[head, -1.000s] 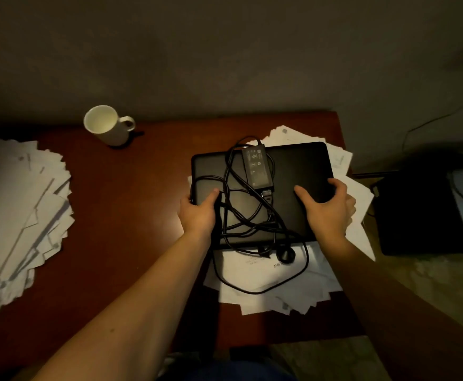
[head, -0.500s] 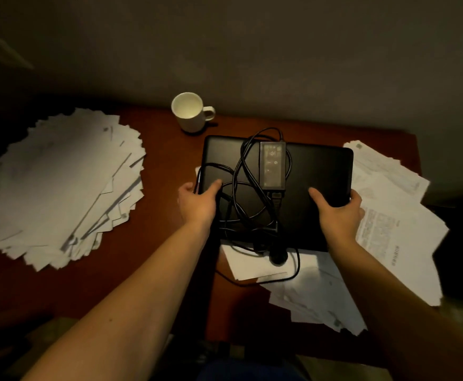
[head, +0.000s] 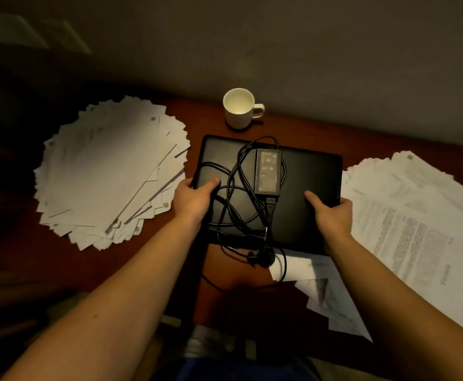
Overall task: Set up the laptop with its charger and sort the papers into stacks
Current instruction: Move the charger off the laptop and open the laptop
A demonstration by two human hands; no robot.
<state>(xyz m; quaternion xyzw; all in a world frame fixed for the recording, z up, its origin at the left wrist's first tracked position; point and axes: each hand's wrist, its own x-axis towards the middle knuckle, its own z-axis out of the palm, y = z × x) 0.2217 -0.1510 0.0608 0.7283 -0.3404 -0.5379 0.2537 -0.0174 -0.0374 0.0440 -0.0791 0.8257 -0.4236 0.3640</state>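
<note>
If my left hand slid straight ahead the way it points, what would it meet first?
Likely the charger cable looped on the laptop lid, just beyond the left hand; the mug stands farther on.

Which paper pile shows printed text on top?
The right pile, with dense print on its top sheets; the fanned left pile looks nearly blank.

one view only, head-worn, wide-angle. it looks forward and steeply down onto the desk [head: 246,306] from its near edge, close in. both forearms enter from the bottom corners. left hand [head: 193,199] and right hand [head: 332,215] sit mid-frame at the laptop [head: 307,188]. the wall [head: 307,64] fills the top third. straight lines bow near the frame borders.
</note>
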